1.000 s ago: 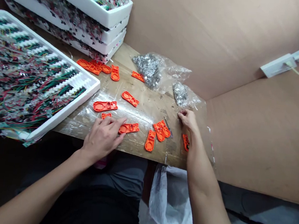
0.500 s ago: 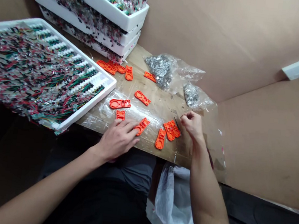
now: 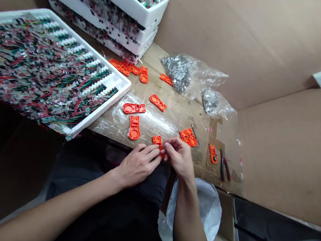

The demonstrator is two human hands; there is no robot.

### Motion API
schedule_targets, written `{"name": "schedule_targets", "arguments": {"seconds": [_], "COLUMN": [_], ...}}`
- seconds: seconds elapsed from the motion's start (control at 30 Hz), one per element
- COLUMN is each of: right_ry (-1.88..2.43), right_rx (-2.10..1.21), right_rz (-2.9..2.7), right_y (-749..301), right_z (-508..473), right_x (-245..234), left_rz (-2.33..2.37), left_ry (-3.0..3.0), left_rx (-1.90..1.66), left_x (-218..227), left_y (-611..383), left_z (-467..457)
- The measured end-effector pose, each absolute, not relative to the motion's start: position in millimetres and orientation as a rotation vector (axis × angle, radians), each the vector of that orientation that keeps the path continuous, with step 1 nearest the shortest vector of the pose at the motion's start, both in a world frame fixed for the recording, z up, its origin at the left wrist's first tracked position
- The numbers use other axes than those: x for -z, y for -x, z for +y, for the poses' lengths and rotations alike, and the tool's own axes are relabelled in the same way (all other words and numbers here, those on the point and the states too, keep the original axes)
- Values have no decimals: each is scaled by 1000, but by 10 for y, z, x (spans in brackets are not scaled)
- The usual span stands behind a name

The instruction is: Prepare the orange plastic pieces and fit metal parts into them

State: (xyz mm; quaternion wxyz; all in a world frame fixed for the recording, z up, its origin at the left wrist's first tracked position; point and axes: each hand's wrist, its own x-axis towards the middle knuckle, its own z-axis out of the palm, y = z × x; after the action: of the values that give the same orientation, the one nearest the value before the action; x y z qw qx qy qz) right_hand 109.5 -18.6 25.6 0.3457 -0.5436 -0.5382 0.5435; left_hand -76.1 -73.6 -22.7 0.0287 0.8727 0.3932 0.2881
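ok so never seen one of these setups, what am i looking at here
No machine here, just a person's left hand and right hand, bare, seen by a head-worn camera looking forward and down. They meet at an orange piece by the table's near edge. The left one touches it; whether the right one pinches something small is unclear. Around them lie more orange pieces and, on the right, a pliers-like tool. Farther back are clear bags of shiny bits. On the left is a white tray full of wires, with stacked trays behind.
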Motion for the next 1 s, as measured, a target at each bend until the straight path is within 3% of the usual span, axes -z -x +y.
{"name": "schedule_targets", "arguments": {"seconds": [0.3, 1.0], "right_ry": [1652, 1797], "right_rx": [-1098, -304], "right_rz": [-1810, -2110], "right_y": [-1155, -881], "right_z": [-132, -288], "right_x": [-216, -157], "left_rz": [1193, 1158], "left_ry": [-2671, -2652], "left_rx": [-1125, -1107], "left_x": [404, 493], "left_y": [749, 770], "left_z": [-719, -716]}}
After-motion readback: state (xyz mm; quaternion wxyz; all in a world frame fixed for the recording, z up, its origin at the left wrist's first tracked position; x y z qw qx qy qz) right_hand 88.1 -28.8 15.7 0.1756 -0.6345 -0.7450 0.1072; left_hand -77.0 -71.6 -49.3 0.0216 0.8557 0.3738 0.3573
